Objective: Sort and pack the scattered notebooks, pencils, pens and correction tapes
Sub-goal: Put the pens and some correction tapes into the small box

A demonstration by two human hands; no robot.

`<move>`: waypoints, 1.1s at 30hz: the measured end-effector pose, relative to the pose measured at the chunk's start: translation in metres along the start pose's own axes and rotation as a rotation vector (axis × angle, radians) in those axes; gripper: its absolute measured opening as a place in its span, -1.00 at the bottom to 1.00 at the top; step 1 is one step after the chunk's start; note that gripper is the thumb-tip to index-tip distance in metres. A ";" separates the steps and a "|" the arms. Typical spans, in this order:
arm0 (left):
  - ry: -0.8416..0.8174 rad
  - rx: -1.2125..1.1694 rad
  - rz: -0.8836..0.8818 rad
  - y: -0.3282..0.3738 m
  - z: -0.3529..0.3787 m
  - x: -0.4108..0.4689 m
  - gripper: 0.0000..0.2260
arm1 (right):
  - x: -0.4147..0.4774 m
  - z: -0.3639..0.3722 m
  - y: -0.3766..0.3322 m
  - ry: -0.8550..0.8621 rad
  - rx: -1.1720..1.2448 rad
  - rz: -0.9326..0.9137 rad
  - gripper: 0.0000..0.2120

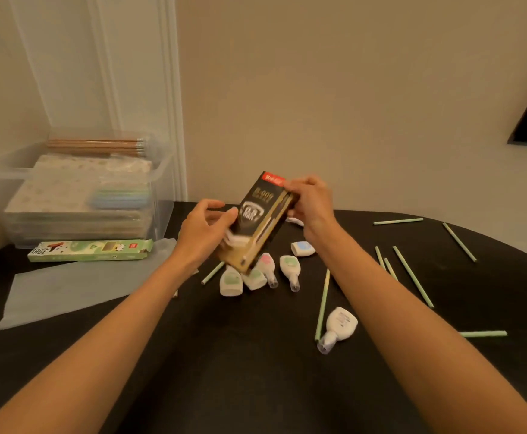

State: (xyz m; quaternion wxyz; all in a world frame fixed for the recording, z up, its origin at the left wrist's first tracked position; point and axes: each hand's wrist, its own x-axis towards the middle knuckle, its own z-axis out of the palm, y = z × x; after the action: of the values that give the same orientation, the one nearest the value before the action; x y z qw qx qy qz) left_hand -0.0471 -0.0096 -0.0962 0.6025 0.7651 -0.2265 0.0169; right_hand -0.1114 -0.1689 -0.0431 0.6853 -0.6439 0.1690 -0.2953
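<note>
A black and gold pen box (260, 220) with a red top is held tilted above the black table (193, 355). My right hand (310, 202) grips its upper end. My left hand (207, 228) holds its lower left side with thumb and fingers. Several white correction tapes (290, 267) lie on the table just under the box, and another correction tape (338, 325) lies nearer to me. Several green pencils (412, 275) are scattered to the right. One green pencil (212, 273) pokes out under my left wrist.
A clear plastic bin (162, 170) at the back left holds stacked notebooks (77, 195), with wooden pencils (96, 145) on top. In front of it lie a green pencil box (90, 249) and a translucent lid or sheet (74, 286). A wall stands behind.
</note>
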 end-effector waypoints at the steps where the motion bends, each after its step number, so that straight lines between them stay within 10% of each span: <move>1: 0.011 -0.064 -0.031 0.000 -0.003 0.006 -0.68 | 0.010 0.004 -0.002 0.070 0.109 0.071 -0.85; 5: -0.036 -0.292 -0.188 0.004 -0.017 0.042 -0.78 | 0.050 0.033 -0.002 0.208 0.328 0.192 -0.93; 10: 0.195 -0.416 -0.283 0.025 -0.058 0.100 -0.84 | 0.084 0.081 -0.019 -0.050 0.139 0.311 -0.87; 22: 0.228 0.168 -0.562 0.038 -0.195 0.191 -0.68 | 0.137 0.206 -0.097 -0.746 -0.566 0.503 -0.71; 33: 0.289 0.414 -0.659 -0.029 -0.290 0.210 -0.78 | 0.127 0.336 -0.021 -0.894 -0.654 0.355 -0.72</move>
State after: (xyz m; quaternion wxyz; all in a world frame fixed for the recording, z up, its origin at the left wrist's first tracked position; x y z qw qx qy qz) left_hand 0.2239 0.1966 0.0190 0.4346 0.8915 0.1259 -0.0243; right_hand 0.1884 0.0150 0.0344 0.4945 -0.8461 0.0513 0.1922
